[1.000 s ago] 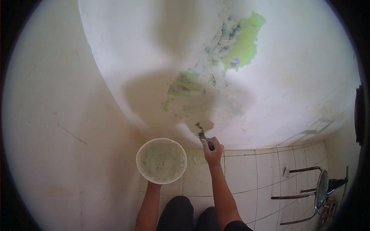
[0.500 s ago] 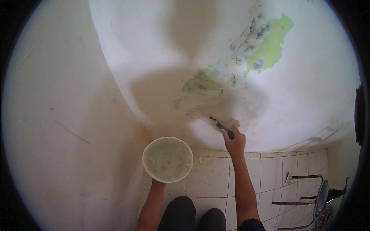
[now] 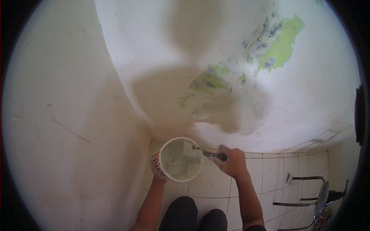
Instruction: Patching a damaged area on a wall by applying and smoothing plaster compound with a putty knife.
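Observation:
My left hand (image 3: 158,172) grips a round white bucket (image 3: 165,178) by its side, tilting it a little to the right. Pale grey-green putty (image 3: 175,161) lies inside and is smeared along the wall of the bucket. In my right hand (image 3: 232,161) is the dark handle of a putty knife (image 3: 214,154). Its blade reaches over the right rim into the bucket, at the putty. Ahead, the white wall (image 3: 308,96) bears peeled patches of green paint (image 3: 281,50), with a damp-looking smear of putty below the lower patch.
A stool with metal legs (image 3: 295,203) lies on its side on the white tiled floor (image 3: 250,184) at the right. A second wall (image 3: 58,161) runs close along my left, meeting the patched wall in a corner. My knees (image 3: 180,215) show at the bottom.
My right hand has brought the putty knife down from the wall to the bucket. The bucket has shifted slightly right and tilted toward the knife.

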`<state>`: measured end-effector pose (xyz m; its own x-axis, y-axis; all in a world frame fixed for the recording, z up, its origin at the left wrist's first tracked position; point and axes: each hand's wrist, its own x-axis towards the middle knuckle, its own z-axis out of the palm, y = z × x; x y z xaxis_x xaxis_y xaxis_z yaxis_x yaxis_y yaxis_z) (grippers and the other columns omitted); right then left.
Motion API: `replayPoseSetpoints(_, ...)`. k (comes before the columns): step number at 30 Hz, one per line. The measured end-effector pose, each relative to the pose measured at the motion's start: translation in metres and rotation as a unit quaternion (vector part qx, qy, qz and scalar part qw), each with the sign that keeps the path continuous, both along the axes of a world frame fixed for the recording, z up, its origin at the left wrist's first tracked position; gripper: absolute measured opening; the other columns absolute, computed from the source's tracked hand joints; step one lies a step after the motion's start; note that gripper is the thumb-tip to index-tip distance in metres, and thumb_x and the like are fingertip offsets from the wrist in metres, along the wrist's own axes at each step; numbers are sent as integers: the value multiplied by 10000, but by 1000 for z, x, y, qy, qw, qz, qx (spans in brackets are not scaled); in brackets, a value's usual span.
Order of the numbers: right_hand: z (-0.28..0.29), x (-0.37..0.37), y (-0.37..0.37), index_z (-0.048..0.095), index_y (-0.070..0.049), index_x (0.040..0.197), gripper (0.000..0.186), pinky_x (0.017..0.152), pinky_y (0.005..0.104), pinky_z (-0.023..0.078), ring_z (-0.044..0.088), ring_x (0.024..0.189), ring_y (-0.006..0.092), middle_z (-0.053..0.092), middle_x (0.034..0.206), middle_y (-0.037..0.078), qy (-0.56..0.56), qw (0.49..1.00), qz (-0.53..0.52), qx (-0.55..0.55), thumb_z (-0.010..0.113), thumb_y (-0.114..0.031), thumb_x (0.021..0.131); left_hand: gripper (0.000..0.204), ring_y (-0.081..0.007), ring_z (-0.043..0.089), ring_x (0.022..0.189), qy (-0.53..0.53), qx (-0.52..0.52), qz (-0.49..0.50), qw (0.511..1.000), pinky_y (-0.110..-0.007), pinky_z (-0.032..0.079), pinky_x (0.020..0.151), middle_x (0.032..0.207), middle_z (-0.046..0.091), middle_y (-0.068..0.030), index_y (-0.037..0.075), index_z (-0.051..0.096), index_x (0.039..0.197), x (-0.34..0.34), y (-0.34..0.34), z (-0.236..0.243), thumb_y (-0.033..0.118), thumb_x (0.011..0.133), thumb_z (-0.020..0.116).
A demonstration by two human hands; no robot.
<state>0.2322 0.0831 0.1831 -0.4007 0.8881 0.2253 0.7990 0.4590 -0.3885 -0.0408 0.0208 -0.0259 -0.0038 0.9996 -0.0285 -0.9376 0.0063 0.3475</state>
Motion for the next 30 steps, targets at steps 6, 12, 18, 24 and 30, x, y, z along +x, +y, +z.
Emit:
replayPoseSetpoints(6, -32, -67, -11, 715, -104, 903, 364, 645, 491, 542, 686, 678, 364, 695, 714, 117, -137, 989, 26, -55, 756, -451, 803, 712, -305, 575, 1270, -17, -41, -24, 999, -481, 498, 1060, 1424, 572, -137, 99, 506, 1455, 18, 8, -23, 621, 985, 389)
replayPoseSetpoints(12, 1, -48, -1, 687, -55, 859, 393, 657, 457, 546, 705, 701, 342, 711, 775, 191, 28, 975, 15, -218, 805, -422, 787, 747, -315, 549, 1297, -6, -89, -24, 996, -493, 473, 1080, 1444, 558, -125, 115, 490, 1474, 2, 2, -35, 655, 970, 377)
replayPoseSetpoints(18, 11, -4, 16, 554, -45, 798, 389, 584, 300, 458, 599, 619, 132, 666, 689, 72, 201, 940, -64, -267, 911, -178, 718, 771, -342, 487, 1359, 11, -56, 8, 998, -543, 435, 1106, 1518, 478, -124, 140, 452, 1507, 15, 13, -13, 680, 967, 348)
replayPoseSetpoints(24, -15, 12, 30, 553, -46, 798, 352, 564, 243, 402, 501, 627, 42, 634, 689, 32, 308, 906, -67, -281, 892, -119, 745, 780, -336, 464, 1378, 7, -51, 16, 999, -529, 411, 1125, 1532, 456, -129, 135, 432, 1516, 18, 30, -10, 679, 965, 335)
replayPoseSetpoints(30, -29, 10, 38, 682, 16, 910, 245, 559, 246, 405, 512, 607, 73, 634, 686, 29, 294, 947, 2, -133, 835, -153, 819, 786, -336, 461, 1377, -53, -79, -31, 995, -534, 387, 1143, 1531, 450, -120, 138, 432, 1515, 22, 45, 1, 687, 967, 305)
